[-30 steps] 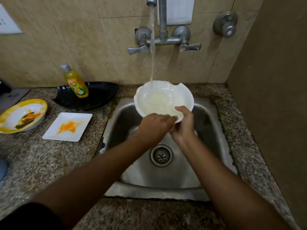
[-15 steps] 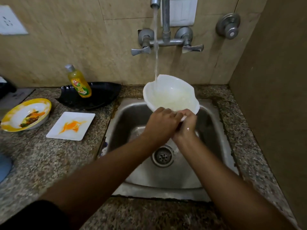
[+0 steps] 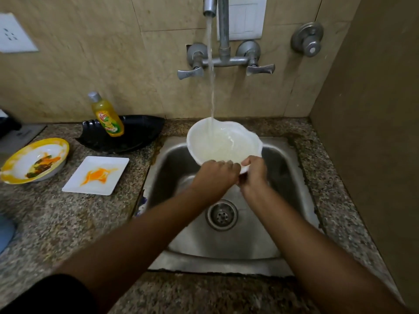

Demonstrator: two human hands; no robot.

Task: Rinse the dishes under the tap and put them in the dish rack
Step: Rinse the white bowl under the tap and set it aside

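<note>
Here, from your head camera, you hold the white bowl over the sink, under the running tap. Your left hand and your right hand both grip its near rim, fingers curled, side by side. Water falls into the bowl. On the counter to the left lie a square plate, a yellow-rimmed bowl, and a soap bottle on a black dish.

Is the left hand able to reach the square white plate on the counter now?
Probably yes, but not at once: the left hand grips the white bowl under the tap. The square plate lies to its left, with nothing in between.
</note>
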